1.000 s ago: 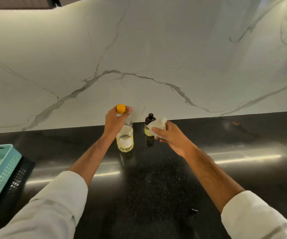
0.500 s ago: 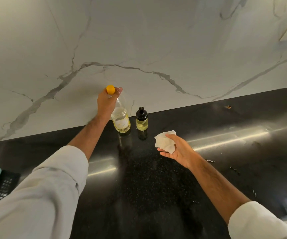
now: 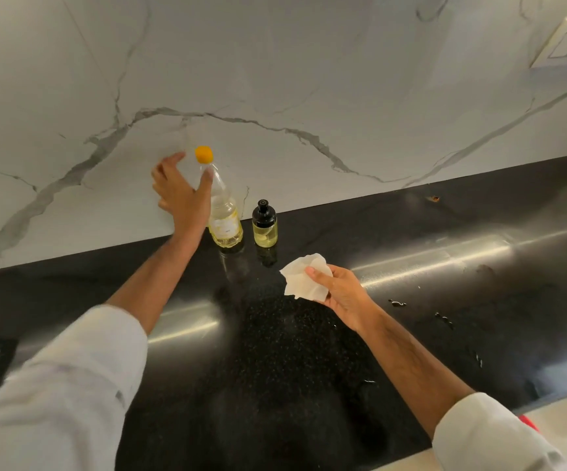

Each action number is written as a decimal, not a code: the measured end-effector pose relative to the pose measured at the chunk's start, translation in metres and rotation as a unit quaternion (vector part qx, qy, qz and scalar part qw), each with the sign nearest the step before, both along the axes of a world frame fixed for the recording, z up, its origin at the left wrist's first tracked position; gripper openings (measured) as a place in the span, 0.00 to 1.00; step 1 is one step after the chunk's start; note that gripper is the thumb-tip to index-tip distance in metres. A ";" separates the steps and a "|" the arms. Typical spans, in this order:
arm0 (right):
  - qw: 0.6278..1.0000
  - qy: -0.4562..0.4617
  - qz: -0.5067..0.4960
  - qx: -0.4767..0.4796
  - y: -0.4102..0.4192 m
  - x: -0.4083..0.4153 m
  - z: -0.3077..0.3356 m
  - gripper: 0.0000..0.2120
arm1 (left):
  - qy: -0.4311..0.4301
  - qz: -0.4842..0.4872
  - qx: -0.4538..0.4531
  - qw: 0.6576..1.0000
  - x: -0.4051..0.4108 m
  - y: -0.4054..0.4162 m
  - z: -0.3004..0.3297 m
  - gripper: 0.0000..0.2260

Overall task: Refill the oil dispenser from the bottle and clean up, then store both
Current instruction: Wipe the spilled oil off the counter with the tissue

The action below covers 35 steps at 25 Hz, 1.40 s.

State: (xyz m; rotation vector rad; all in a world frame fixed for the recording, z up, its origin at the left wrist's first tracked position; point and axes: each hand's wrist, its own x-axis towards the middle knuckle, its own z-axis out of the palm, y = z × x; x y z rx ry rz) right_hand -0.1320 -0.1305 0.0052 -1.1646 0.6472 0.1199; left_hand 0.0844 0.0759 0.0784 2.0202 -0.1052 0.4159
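Left hand point(image 3: 181, 195) spread open, thumb possibly touching bottle point(image 3: 222, 212) neck; dispenser point(image 3: 264, 224) at bottle's 3 o'clock. Right hand point(image 3: 343, 295) pinching tissue point(image 3: 301, 275).

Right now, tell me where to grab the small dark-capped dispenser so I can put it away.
Take the dispenser around its short round glass body, below the black cap, coming from its right or front. It stands upright, the oil bottle is close on its left, and the wall is behind. The right hand holds a tissue, so free it first.
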 end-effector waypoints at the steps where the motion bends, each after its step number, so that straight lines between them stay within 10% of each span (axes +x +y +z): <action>1: 1.000 -0.010 0.003 0.003 0.000 -0.005 0.001 0.12 | -0.038 -0.027 -0.002 0.999 -0.029 -0.001 -0.010 0.21; 8: 0.995 -0.085 0.054 -0.012 -0.002 -0.053 0.003 0.19 | 0.346 -0.338 -0.082 0.872 -0.194 -0.025 -0.065 0.11; 16: 0.981 -0.024 0.127 -0.148 -0.022 -0.104 0.001 0.18 | 0.310 -0.271 -0.119 0.903 -0.226 -0.032 -0.081 0.06; 21: 0.986 -0.011 0.113 -0.119 -0.036 -0.125 -0.006 0.15 | 0.382 -0.269 -0.186 0.864 -0.248 -0.040 -0.088 0.09; 26: 0.873 -0.006 0.053 -0.484 -0.016 -0.145 -0.018 0.17 | 0.401 -0.235 -0.241 0.852 -0.270 -0.046 -0.098 0.09; 30: 0.966 -0.020 0.090 -0.243 0.002 -0.145 -0.006 0.17 | 0.387 -0.246 -0.227 0.859 -0.279 -0.051 -0.097 0.08; 35: 0.987 0.009 0.073 -0.145 -0.010 -0.142 -0.011 0.11 | 0.352 -0.282 -0.166 0.877 -0.280 -0.049 -0.096 0.08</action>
